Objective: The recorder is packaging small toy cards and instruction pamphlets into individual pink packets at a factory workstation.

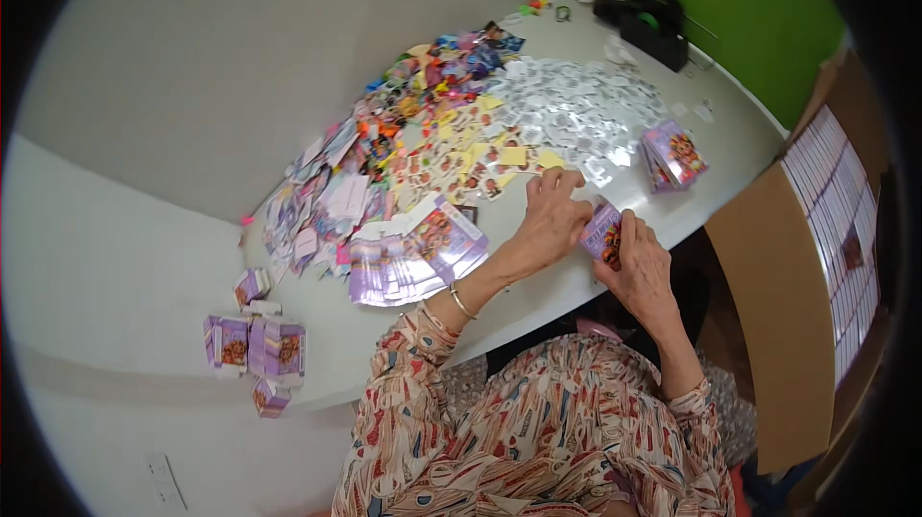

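Observation:
Between my hands, over the table's front edge, is a small purple carton [603, 235] with a colourful picture on its face. My right hand [638, 263] grips its right side, thumb below and fingers along the edge. My left hand [555, 216] is closed at the carton's upper left end, its fingers bent; the fingertips are partly hidden. Left of my left wrist lies a fanned stack of flat purple cartons [413, 253]. Beyond my right hand stand more small purple cartons [675, 157], close together.
A pile of small white packets [567, 99] covers the back of the table [735, 157]. Yellow and picture cards [471, 147] and colourful packets [327, 200] lie left of it. A black tape dispenser [645, 27] stands behind. Folded cartons [279, 349] sit far left; a filled cardboard box [783, 315] stands right.

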`<state>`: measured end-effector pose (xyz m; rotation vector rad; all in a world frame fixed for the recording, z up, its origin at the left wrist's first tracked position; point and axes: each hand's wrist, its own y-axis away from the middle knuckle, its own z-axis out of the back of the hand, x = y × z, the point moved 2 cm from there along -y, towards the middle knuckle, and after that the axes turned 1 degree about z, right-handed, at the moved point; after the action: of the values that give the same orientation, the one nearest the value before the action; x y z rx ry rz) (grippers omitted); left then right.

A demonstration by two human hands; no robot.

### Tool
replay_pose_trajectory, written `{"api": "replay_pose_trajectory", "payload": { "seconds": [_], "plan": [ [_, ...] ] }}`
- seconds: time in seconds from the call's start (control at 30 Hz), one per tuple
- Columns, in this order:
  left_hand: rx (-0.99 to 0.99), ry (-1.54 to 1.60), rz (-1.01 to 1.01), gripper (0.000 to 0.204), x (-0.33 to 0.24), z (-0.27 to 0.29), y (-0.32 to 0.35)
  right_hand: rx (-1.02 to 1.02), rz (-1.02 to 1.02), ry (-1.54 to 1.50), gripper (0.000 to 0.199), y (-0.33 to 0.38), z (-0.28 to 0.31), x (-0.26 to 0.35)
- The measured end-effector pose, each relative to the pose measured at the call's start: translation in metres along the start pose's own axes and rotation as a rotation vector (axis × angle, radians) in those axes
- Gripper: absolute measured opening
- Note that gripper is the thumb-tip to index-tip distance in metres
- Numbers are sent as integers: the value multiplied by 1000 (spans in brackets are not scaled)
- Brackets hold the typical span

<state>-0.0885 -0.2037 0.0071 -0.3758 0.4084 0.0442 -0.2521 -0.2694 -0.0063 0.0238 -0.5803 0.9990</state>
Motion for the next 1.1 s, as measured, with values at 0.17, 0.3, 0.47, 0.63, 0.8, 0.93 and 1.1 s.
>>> {"api": "replay_pose_trajectory", "payload": {
  "seconds": [0.17, 0.3, 0.47, 0.63, 0.8, 0.93, 1.1],
  "plan": [
    [349, 96, 63, 18, 32, 32, 9, 20, 107, -191, 80, -9, -18, 17],
    [399, 811, 135, 21, 66, 77, 8, 38, 12, -494, 79, -20, -41, 22],
    [-204, 561, 703, 38, 191, 131, 28, -120, 6, -550, 82, -9, -63, 7],
    [-273, -702, 869, 45, 330, 137, 97, -69, 1, -542, 82, -14, -67, 19],
    [-316, -756, 861, 41, 310, 96, 60, -88, -23, -516, 83, -9, -66, 11],
    [-334, -682, 983, 29, 335, 108, 71, -92, 6, -493, 86, -11, -67, 14],
    [-386, -489, 803, 27, 317, 144, 74, -95, 41, -476, 85, -14, -68, 16]
  ]
}}
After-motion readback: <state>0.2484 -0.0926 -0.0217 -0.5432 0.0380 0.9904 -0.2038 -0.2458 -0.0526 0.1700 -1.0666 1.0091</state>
